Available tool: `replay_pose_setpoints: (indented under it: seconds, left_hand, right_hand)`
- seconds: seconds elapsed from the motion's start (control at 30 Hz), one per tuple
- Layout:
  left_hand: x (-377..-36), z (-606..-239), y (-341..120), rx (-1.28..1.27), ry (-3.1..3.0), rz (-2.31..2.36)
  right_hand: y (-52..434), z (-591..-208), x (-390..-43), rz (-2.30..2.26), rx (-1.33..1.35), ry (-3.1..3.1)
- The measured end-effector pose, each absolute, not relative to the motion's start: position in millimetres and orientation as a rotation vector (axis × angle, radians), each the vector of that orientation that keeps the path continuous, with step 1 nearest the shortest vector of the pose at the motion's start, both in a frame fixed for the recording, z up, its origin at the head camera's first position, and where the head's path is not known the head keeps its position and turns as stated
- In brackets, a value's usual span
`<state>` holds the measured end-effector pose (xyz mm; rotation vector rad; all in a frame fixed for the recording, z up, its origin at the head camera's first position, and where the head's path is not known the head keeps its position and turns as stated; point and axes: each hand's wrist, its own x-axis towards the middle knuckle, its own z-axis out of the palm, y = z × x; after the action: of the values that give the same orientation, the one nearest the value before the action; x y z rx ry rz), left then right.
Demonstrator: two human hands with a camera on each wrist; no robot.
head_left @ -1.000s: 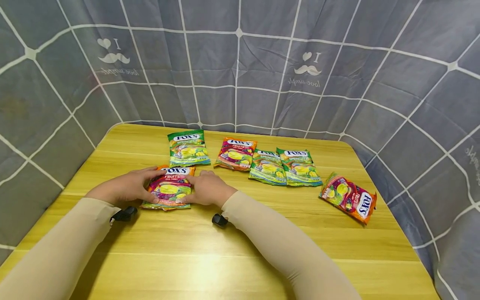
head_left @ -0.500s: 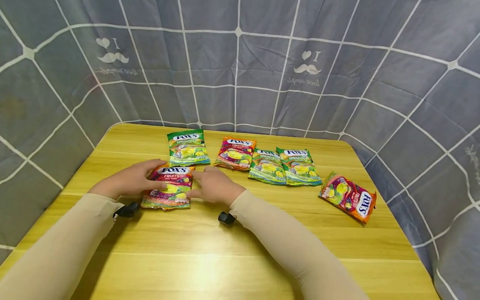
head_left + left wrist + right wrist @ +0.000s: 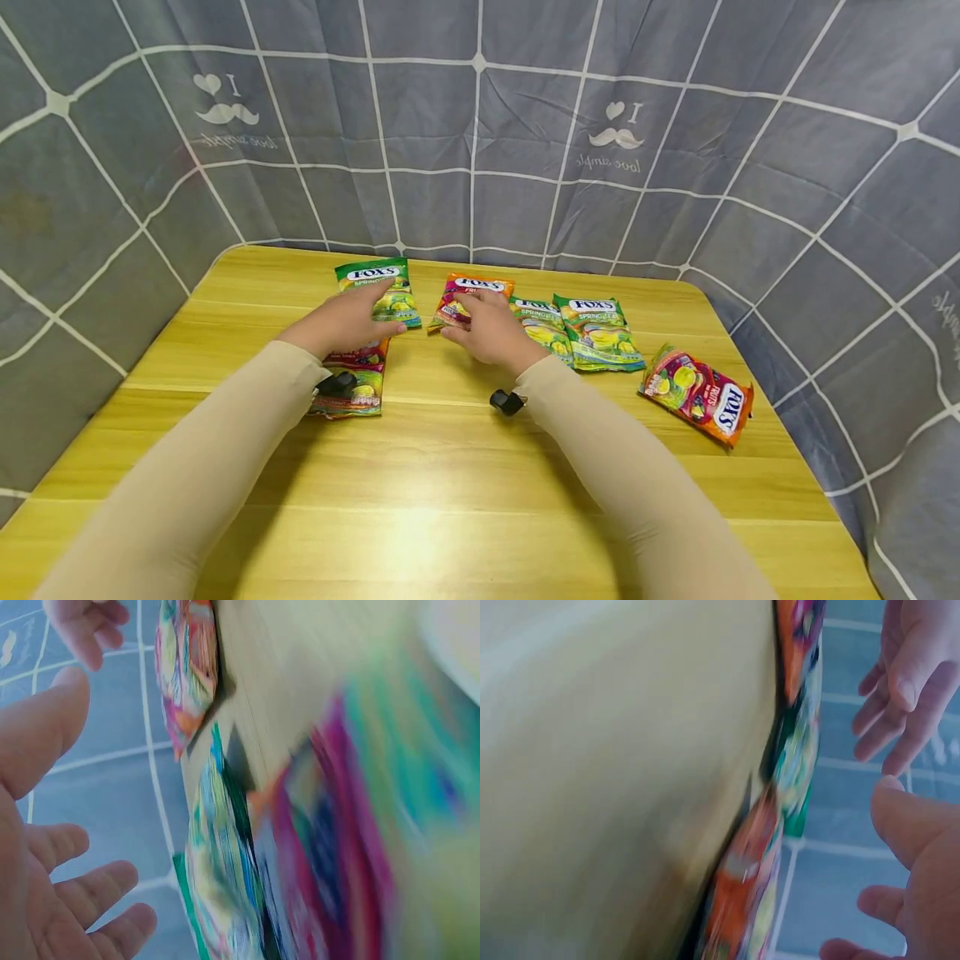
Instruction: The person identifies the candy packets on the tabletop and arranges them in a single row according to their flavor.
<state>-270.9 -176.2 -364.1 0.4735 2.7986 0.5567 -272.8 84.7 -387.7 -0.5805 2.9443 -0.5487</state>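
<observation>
My left hand (image 3: 341, 318) hovers over the front left orange-and-purple Fox's Fruits candy bag (image 3: 358, 392) and partly covers the green Fox's Spring Tea candy bag (image 3: 372, 273) behind it. In the left wrist view its fingers (image 3: 97, 889) are spread and hold nothing. My right hand (image 3: 497, 332) is in front of the back middle Fox's Fruits candy bag (image 3: 450, 308), hiding part of it. The right wrist view shows the right thumb (image 3: 907, 825) and fingers apart, with no bag between them. From that view, both hands appear raised above the table.
Two more green candy bags, one (image 3: 543, 325) beside the other (image 3: 602, 337), lie right of my right hand. Farther right, another Fruits bag (image 3: 697, 396) lies turned at an angle. Grey checked cloth (image 3: 525, 125) surrounds the wooden table (image 3: 465, 500) at the back and sides.
Both hands have left the sides of the front left Fruits bag and moved up and right. That bag stays in place. The right hand now reaches the back middle bag.
</observation>
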Motion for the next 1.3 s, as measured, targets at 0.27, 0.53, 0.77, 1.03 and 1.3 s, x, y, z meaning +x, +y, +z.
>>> replay_pose_setpoints:
  seconds: [0.27,0.53,0.77,1.03,1.3]
  left_hand:
    - [-296,-372,-131,0.465,2.779,0.581]
    - [-308,-382,-105,0.443,2.782,0.538]
    - [-312,-395,-91,0.422,2.803,0.509]
    - [-313,-404,-86,0.385,2.814,0.462]
    - [-313,-405,-85,0.368,2.794,0.486]
  right_hand:
    - [112,-391,-295,-0.606,-0.386,2.957]
    - [123,-397,-304,-0.691,-0.330,2.883]
    - [125,-401,-309,-0.675,-0.292,2.859]
    - [125,-406,-312,-0.576,-0.312,2.861]
    - [126,-406,-312,-0.557,-0.278,2.862]
